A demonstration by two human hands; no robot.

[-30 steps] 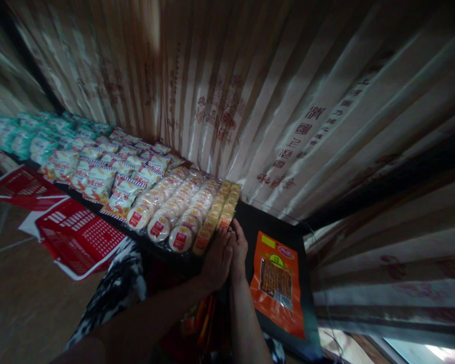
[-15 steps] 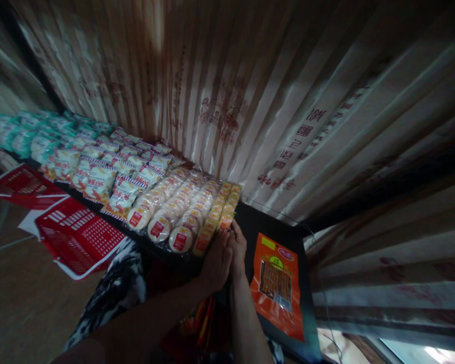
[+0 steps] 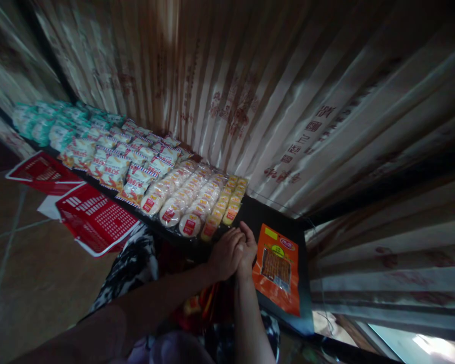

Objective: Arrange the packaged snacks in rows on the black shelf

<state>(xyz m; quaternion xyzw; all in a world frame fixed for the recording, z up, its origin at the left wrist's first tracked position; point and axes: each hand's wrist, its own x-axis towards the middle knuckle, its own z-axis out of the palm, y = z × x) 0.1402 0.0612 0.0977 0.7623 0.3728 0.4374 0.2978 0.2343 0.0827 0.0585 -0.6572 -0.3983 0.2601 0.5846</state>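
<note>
My left hand [image 3: 224, 257] and my right hand [image 3: 248, 248] are pressed together over the front of a black shelf [image 3: 253, 208]. Both look closed, fingers bent against each other; anything between them is hidden. Just beyond the fingertips, and apart from them, are two rows of small yellow packets [image 3: 232, 211]. Left of these lie rows of round white crackers [image 3: 189, 224] in clear wrappers with red labels. To the right of my right hand, an orange snack bag [image 3: 276, 268] lies flat, with brown strips showing through its window.
Farther left are white snack bags with striped edges [image 3: 136, 183], then teal-wrapped packs [image 3: 60, 134]. Red printed sheets [image 3: 96, 217] hang at the shelf's front. A pleated, printed curtain [image 3: 242, 101] rises behind. Red and yellow packaging [image 3: 192, 305] shows dimly below my arms.
My hands have drawn back from the front end of the yellow packets, which they were touching. The view has shifted, so the goods appear farther right and slightly higher.
</note>
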